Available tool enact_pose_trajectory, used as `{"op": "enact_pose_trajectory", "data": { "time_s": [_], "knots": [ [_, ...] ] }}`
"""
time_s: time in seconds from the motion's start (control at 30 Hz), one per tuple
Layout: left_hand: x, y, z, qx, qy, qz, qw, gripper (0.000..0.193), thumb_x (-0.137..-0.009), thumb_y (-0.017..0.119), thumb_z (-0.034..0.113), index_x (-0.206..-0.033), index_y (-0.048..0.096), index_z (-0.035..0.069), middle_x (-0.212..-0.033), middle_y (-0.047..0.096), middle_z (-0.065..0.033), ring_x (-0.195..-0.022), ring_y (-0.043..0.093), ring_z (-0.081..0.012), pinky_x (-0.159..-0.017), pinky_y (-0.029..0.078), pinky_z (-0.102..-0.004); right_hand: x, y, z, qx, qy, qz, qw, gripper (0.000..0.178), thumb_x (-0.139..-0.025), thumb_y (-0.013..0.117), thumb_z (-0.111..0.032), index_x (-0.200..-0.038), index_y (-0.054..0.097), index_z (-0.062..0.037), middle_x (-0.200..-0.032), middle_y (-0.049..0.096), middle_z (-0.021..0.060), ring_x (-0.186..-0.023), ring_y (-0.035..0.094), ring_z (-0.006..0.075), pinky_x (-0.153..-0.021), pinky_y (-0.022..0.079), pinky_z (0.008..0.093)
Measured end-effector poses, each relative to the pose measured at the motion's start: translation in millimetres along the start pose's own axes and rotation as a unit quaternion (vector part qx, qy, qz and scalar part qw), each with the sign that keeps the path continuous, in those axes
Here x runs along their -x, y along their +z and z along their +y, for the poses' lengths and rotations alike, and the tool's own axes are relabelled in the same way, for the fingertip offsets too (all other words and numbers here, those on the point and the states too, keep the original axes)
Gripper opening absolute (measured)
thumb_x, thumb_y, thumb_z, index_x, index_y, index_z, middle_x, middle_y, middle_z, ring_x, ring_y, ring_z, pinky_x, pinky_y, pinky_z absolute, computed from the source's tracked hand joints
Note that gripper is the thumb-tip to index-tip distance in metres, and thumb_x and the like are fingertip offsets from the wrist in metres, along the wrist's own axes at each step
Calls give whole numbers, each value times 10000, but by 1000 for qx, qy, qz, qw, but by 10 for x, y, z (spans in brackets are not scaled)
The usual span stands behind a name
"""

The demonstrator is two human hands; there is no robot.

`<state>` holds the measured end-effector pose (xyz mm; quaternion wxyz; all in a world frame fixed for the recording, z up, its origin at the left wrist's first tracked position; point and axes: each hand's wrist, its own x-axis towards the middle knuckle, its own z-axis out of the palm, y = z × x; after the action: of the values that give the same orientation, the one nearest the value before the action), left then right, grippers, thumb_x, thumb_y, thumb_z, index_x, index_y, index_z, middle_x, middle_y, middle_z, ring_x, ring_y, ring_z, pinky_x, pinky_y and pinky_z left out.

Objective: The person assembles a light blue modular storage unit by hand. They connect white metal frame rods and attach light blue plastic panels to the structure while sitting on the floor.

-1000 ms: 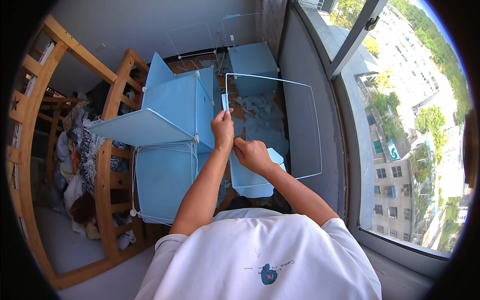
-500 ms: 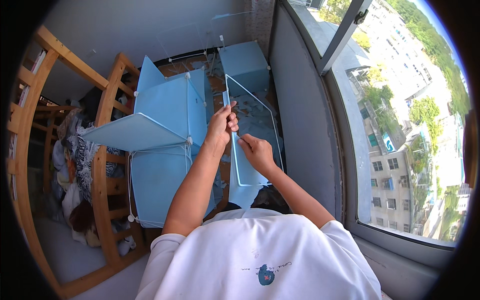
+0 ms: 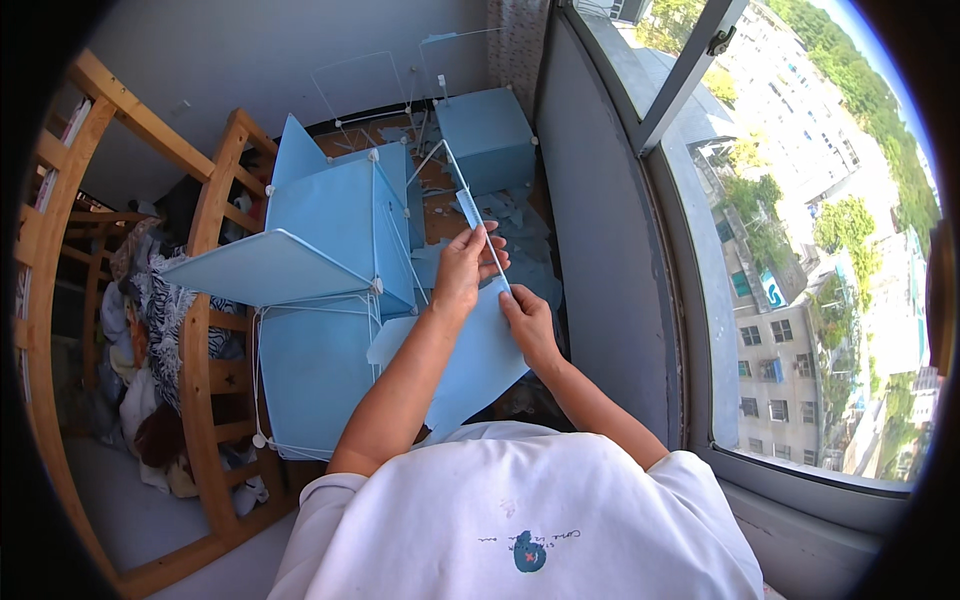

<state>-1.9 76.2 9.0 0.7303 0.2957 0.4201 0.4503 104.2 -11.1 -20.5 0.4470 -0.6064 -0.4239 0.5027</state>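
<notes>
A white wire frame (image 3: 456, 164) slants through the middle of the view, turned nearly edge-on. Blue sheet (image 3: 475, 350) hangs loose from its near part, with an uneven edge. A narrow blue strip (image 3: 469, 209) still clings to the edge beyond my left hand. My left hand (image 3: 466, 268) is closed around the frame's edge, thumb on top and fingers behind. Just nearer to me, my right hand (image 3: 532, 325) pinches the blue sheet by the frame's edge. The sheet partly hides the far side of the frame.
Blue cube-shelf units (image 3: 330, 215) with white connectors stand at left, one panel jutting out. Another blue cube (image 3: 487, 135) is at the back. Torn blue scraps (image 3: 510, 235) litter the floor. A wooden bed frame (image 3: 200, 350) is left; a window (image 3: 690, 250) is right.
The frame has turned from facing right to nearly edge-on, tilting its far end left. Both hands have moved right and nearer. More blue sheet now hangs loose below the frame.
</notes>
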Motion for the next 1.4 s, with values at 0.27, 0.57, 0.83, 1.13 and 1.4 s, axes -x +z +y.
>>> {"op": "enact_pose_trajectory", "data": {
  "time_s": [0.27,0.57,0.83,1.13,1.4],
  "knots": [
    [282,-46,-21,-524,70,-56,847,191,-845,563,181,-906,631,14,-761,611,-102,-706,608,-173,-595,450,-319,-25,-59,82,-7,-35,70,997,223,-870,522,-184,-870,599,25,-604,513,29,-585,439,74,-530,384,254],
    [470,-1,-155,-704,144,-64,693,155,-791,606,204,-833,608,55,-720,625,-137,-705,604,-333,-625,465,-413,-239,-116,134,-98,-7,41,994,243,-901,515,-244,-941,586,-15,-724,536,-3,-629,458,60,-563,377,205],
    [478,27,-201,-660,197,-69,722,177,-765,637,208,-889,633,82,-758,638,-124,-725,613,-306,-637,471,-405,-687,-164,-6,-229,169,-94,954,241,-900,516,-226,-954,581,0,-684,488,0,-594,426,81,-516,351,226],
    [469,-61,-301,-662,282,-117,685,94,-747,631,132,-804,604,62,-731,620,-96,-668,603,-284,-592,472,-385,-844,-21,-102,-325,247,-30,912,143,-881,475,-136,-853,554,-20,-620,458,0,-457,328,64,-384,245,201],
    [412,-169,-229,-682,405,-139,593,74,-760,569,80,-701,528,65,-633,567,-88,-565,593,-254,-484,461,-348,-969,163,-141,-284,233,67,928,163,-879,471,-164,-895,576,-40,-575,419,-38,-428,293,46,-374,229,206]
  ]
}}
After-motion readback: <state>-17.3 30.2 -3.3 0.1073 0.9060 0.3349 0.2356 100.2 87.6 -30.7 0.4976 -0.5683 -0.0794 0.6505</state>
